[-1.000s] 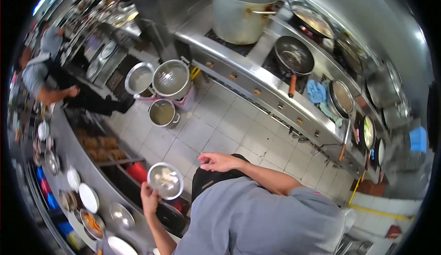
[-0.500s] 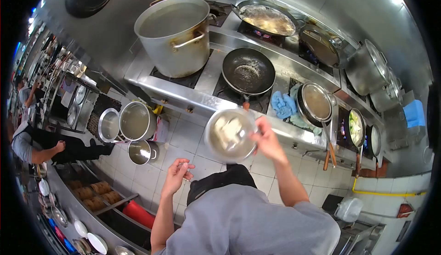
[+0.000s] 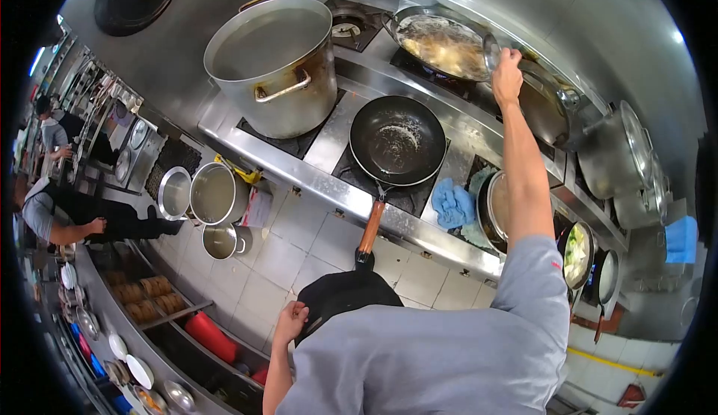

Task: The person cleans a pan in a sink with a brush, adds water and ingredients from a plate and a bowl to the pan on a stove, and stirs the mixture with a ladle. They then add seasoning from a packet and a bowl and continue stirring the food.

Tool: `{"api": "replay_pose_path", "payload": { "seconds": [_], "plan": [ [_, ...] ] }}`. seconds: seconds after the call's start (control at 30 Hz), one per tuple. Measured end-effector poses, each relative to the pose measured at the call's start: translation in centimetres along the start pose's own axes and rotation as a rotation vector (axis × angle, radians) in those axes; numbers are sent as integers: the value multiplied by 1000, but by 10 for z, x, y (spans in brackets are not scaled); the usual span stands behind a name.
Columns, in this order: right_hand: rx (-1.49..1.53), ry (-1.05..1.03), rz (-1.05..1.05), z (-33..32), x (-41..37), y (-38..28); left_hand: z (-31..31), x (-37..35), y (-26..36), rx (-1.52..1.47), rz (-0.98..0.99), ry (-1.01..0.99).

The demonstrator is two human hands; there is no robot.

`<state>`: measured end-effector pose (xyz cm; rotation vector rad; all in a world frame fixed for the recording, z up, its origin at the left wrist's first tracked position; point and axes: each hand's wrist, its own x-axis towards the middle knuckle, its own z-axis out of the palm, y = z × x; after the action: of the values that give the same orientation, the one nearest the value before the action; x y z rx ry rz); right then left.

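Tipping appears to be in hand: a metal bowl [image 3: 491, 50] is being held on edge at the rim of the far wok [image 3: 443, 41], where food is being fried in bubbling oil. The right hand [image 3: 508, 71] is being kept clamped on it, fingers wrapped round the bowl's rim. The left hand [image 3: 290, 316] is being rested by the dark apron [image 3: 340, 295], fingers loosely curled and empty. A steady tilt, clear of the oil, is probably being called for next.

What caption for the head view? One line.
Right hand holds round steel bowl at large frothing wok; left hand at waist.
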<state>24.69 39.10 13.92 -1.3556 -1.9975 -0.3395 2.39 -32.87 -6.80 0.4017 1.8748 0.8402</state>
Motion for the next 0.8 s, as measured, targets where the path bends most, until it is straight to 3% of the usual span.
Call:
{"api": "replay_pose_path", "payload": {
  "seconds": [0.17,0.3,0.4,0.43,0.53,0.67,0.8],
  "plan": [
    [-210,-76,-109,25,22,16,3,-20,-36,-60,-81,143],
    [-54,10,29,-10,20,6,6,-40,-75,123,-50,221],
    [117,267,142,-18,9,16,4,-49,-91,178,-57,223],
    [33,347,114,-24,5,19,1,-52,-95,171,-73,215],
    [782,30,509,-70,-27,-3,-8,-62,-124,134,-2,196],
    [1094,-39,411,-110,-89,-40,-25,-77,-203,131,-128,112],
    [1275,-404,299,-205,-209,-171,-33,-115,-266,227,-227,67]
  ]
}}
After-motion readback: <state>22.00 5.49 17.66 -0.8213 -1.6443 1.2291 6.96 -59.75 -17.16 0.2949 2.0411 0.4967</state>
